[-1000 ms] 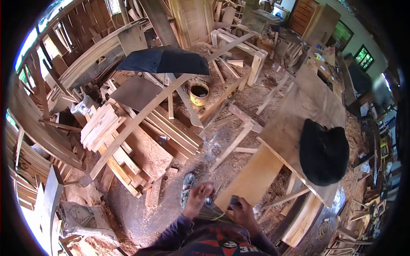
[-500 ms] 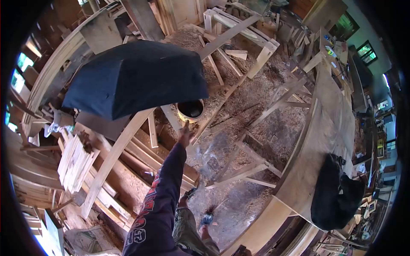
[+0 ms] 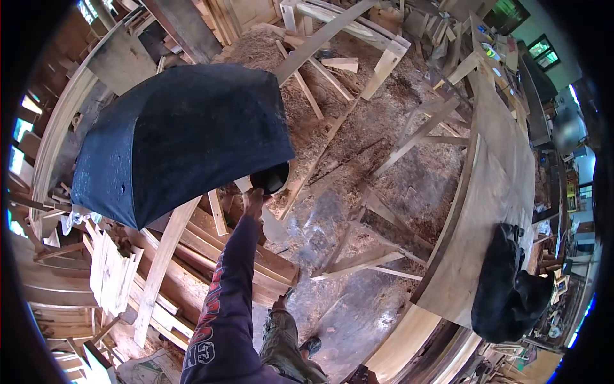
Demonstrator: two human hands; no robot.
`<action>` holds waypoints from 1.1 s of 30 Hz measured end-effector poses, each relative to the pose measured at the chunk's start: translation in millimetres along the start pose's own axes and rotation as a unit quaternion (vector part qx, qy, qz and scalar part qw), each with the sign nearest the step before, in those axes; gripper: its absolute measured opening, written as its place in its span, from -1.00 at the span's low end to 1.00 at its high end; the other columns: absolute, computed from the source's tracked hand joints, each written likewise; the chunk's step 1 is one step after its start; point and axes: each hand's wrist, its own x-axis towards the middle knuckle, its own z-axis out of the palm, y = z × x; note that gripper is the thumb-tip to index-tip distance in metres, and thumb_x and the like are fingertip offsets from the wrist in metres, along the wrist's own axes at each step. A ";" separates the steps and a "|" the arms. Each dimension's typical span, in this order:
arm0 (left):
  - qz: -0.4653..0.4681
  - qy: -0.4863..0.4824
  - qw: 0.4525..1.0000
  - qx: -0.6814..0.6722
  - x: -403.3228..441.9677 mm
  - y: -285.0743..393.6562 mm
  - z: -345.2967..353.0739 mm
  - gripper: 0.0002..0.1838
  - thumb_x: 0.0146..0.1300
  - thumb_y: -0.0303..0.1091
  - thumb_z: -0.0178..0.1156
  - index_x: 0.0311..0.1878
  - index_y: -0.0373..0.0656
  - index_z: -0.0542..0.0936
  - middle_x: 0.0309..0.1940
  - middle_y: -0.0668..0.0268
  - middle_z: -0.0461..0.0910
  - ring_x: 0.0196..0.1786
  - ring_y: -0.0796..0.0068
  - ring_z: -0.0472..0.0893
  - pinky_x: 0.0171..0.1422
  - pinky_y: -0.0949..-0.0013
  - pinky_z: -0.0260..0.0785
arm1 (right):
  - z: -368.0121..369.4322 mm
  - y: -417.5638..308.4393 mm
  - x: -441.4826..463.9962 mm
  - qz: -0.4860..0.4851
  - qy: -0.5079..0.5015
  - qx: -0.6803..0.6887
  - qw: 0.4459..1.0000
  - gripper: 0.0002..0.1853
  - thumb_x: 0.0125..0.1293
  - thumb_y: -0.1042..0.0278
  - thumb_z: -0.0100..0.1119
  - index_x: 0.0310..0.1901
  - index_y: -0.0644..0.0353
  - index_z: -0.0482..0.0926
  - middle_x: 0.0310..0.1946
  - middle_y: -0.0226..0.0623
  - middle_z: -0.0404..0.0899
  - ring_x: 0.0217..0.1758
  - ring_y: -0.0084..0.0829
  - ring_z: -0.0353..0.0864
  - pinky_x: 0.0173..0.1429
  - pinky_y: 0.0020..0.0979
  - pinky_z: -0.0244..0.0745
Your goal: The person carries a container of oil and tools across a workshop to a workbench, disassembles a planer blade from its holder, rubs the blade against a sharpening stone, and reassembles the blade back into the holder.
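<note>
My left hand [image 3: 254, 200], at the end of a dark sleeve with lettering, has its fingers closed at the near rim of a round bucket [image 3: 271, 178] with a dark inside. A large black panelled canopy [image 3: 192, 128], like an open umbrella, hides part of the bucket's far side. A pale board [image 3: 274, 225] slants past just below the hand. My right hand is out of sight.
Stacked planks [image 3: 249, 269] lie left of my legs. Wooden trestle frames [image 3: 377, 256] stand on the sawdust-strewn floor. On the right, a dark cloth bundle [image 3: 508, 288] rests on a long curved wooden sheet [image 3: 499, 185]. A wooden bench frame [image 3: 384, 67] stands at the back.
My left hand has reached the bucket's rim, its fingers closing there. The view has shifted, so the canopy appears farther left and larger.
</note>
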 end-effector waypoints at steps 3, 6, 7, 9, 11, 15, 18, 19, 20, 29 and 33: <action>0.036 0.020 0.999 0.034 -18.9 -8.4 -16.5 -0.75 0.27 -0.50 0.08 -0.07 -0.49 0.56 -0.31 0.11 0.66 -0.41 0.33 0.71 -0.34 0.34 0.71 | -4.3 69.8 9.0 -0.088 0.017 0.103 0.991 -0.72 0.44 0.40 0.10 0.09 0.35 0.53 -0.33 -0.33 0.56 -0.35 -0.47 0.58 -0.25 -0.43 0.56; 0.074 -0.033 0.997 0.005 -38.3 -14.1 -34.3 -0.73 0.26 -0.54 0.04 -0.06 -0.48 0.62 -0.26 0.13 0.70 -0.33 0.36 0.73 -0.26 0.34 0.75 | -19.1 12.1 -1.4 0.125 -0.052 0.440 0.888 -0.71 0.42 0.40 0.13 0.09 0.34 0.53 -0.26 -0.34 0.55 -0.28 -0.46 0.58 -0.19 -0.40 0.60; 0.070 -0.061 0.994 0.051 -42.5 -13.9 -43.4 -0.71 0.26 -0.52 0.05 -0.04 -0.47 0.63 -0.25 0.16 0.71 -0.31 0.36 0.74 -0.24 0.33 0.74 | -13.8 -22.0 -13.5 0.115 -0.005 0.155 0.981 -0.70 0.42 0.36 0.15 0.10 0.32 0.53 -0.22 -0.35 0.55 -0.23 -0.49 0.58 -0.15 -0.39 0.62; 0.063 -0.076 0.991 0.089 -67.9 -3.8 -44.3 -0.71 0.26 -0.52 0.06 -0.04 -0.46 0.63 -0.25 0.16 0.71 -0.30 0.35 0.75 -0.22 0.32 0.75 | -10.6 32.7 -20.9 0.065 0.003 0.210 0.976 -0.71 0.46 0.29 0.12 0.09 0.28 0.52 -0.25 -0.38 0.53 -0.27 -0.50 0.56 -0.15 -0.38 0.63; 0.025 -0.153 0.984 0.090 -83.5 -3.0 -59.0 -0.75 0.26 -0.51 0.09 -0.09 -0.43 0.64 -0.26 0.16 0.71 -0.25 0.30 0.76 -0.17 0.25 0.76 | -23.0 82.5 -22.2 0.015 -0.076 0.197 0.977 -0.66 0.48 0.19 0.12 0.11 0.26 0.50 -0.25 -0.35 0.55 -0.22 -0.51 0.58 -0.16 -0.41 0.63; -0.031 -0.166 0.973 0.157 -155.1 6.4 -61.1 -0.83 0.31 -0.53 0.11 -0.10 -0.36 0.60 -0.21 0.17 0.65 -0.22 0.31 0.73 -0.17 0.20 0.75 | -3.2 -93.9 -38.1 0.043 0.020 -0.109 0.993 -0.70 0.25 0.44 0.27 0.00 0.34 0.59 -0.28 -0.07 0.73 -0.20 -0.21 0.76 -0.11 -0.24 0.64; -0.056 -0.219 0.955 0.191 -223.0 27.1 -49.1 -0.78 0.31 -0.49 0.09 -0.05 -0.33 0.62 -0.18 0.18 0.67 -0.20 0.33 0.73 -0.07 0.14 0.74 | -2.7 -97.0 -50.8 0.042 0.029 -0.067 0.996 -0.73 0.27 0.43 0.28 -0.03 0.32 0.58 -0.26 -0.09 0.71 -0.19 -0.26 0.73 -0.12 -0.28 0.61; -0.060 -0.250 0.950 0.179 -241.9 28.4 -51.9 -0.72 0.28 -0.48 0.10 0.02 -0.31 0.62 -0.16 0.20 0.68 -0.17 0.38 0.72 -0.01 0.20 0.72 | -4.9 -87.5 -54.8 0.040 0.029 -0.058 0.997 -0.76 0.29 0.44 0.27 -0.04 0.30 0.56 -0.25 -0.15 0.68 -0.20 -0.32 0.70 -0.13 -0.32 0.59; -0.067 -0.254 0.946 0.192 -263.7 35.7 -50.7 -0.72 0.28 -0.48 0.10 0.02 -0.31 0.62 -0.16 0.20 0.68 -0.17 0.38 0.72 -0.01 0.20 0.72 | -5.5 -76.5 -60.4 0.038 0.029 -0.047 0.998 -0.79 0.32 0.46 0.26 -0.06 0.28 0.55 -0.24 -0.21 0.65 -0.20 -0.37 0.66 -0.14 -0.36 0.56; -0.153 -0.351 0.891 0.245 -456.8 67.0 -31.9 -0.49 0.19 -0.55 0.04 0.24 -0.50 0.47 -0.02 0.09 0.61 -0.08 0.24 0.73 0.02 0.18 0.75 | -1.5 -74.4 -109.5 0.064 0.098 0.637 0.762 -0.85 0.44 0.34 0.07 -0.07 0.18 0.51 -0.35 -0.33 0.50 -0.32 -0.41 0.51 -0.17 -0.25 0.53; -0.174 -0.391 0.868 0.253 -523.6 61.4 -35.6 -0.48 0.23 -0.52 0.05 0.30 -0.38 0.46 0.09 0.17 0.59 0.02 0.35 0.69 0.08 0.16 0.70 | -17.3 -49.9 -104.8 0.101 0.125 0.603 0.782 -0.90 0.49 0.27 0.01 -0.22 0.03 0.40 -0.51 -0.50 0.20 -0.58 -0.57 0.25 -0.47 -0.39 0.47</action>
